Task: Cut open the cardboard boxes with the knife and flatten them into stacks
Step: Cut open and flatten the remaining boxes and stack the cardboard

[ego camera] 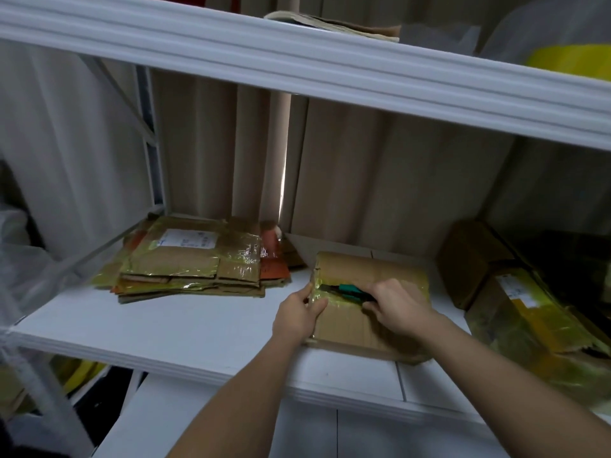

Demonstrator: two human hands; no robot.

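While my left hand (299, 312) grips the box (370, 302) edge at nine o'clock to steady it, my right hand (393, 305) clasps the knife (347, 290), slicing tape.

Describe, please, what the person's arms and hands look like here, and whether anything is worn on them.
Both forearms are bare as far as the picture shows, with no sleeve in view. The left hand and the right hand wear no gloves, and no watch, ring or bracelet can be seen on either wrist or on the fingers that show. Nothing is marked on them.
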